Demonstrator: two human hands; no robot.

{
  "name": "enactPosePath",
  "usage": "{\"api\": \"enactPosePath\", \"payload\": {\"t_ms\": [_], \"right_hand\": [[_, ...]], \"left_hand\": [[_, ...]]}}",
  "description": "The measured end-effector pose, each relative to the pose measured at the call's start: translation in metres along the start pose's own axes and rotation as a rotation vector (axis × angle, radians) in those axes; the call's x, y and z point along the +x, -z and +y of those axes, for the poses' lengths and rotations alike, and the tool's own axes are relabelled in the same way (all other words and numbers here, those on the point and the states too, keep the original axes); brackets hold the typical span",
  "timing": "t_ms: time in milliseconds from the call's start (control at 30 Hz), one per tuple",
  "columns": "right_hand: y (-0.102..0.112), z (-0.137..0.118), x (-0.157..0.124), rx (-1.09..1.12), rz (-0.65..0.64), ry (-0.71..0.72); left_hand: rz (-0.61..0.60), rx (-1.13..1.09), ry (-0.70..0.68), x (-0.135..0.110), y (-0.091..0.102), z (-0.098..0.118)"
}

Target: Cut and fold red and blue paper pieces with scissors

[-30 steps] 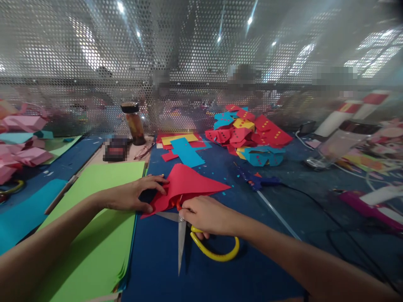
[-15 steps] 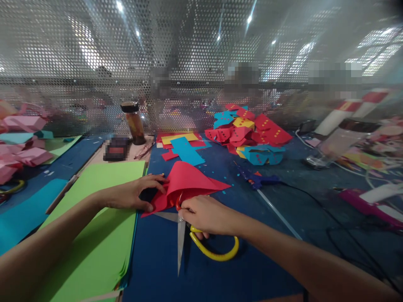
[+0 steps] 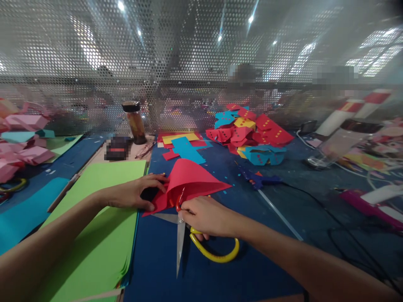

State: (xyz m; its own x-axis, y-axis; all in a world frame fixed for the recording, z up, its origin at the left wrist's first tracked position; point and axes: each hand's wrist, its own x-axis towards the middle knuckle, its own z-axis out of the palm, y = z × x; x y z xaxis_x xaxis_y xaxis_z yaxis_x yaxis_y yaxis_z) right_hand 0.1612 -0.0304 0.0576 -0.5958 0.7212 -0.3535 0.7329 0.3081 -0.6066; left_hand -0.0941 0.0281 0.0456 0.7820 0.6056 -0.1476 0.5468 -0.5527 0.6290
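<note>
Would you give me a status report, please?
Left hand pressing red paper edge. Right hand curled at its near edge, over scissors. Glue gun to the right, apart.

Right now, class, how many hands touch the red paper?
2: the left hand presses the red paper at its left edge; the right hand pinches its near edge, over scissors.

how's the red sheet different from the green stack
The red sheet is one piece bowed into a fold; the green stack is many sheets lying flat. The left hand and right hand touch the red sheet; only a forearm lies over the green stack. Both are paper on the blue table.
</note>
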Motion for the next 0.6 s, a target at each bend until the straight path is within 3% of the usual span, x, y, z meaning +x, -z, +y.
{"api": "enactPosePath", "payload": {"t_ms": [600], "right_hand": [[-0.0012, -0.0084, 0.0005, -0.024, 0.005, -0.033]], "left_hand": [[0.004, 0.029, 0.061, -0.0028, -0.0005, -0.0039]]}}
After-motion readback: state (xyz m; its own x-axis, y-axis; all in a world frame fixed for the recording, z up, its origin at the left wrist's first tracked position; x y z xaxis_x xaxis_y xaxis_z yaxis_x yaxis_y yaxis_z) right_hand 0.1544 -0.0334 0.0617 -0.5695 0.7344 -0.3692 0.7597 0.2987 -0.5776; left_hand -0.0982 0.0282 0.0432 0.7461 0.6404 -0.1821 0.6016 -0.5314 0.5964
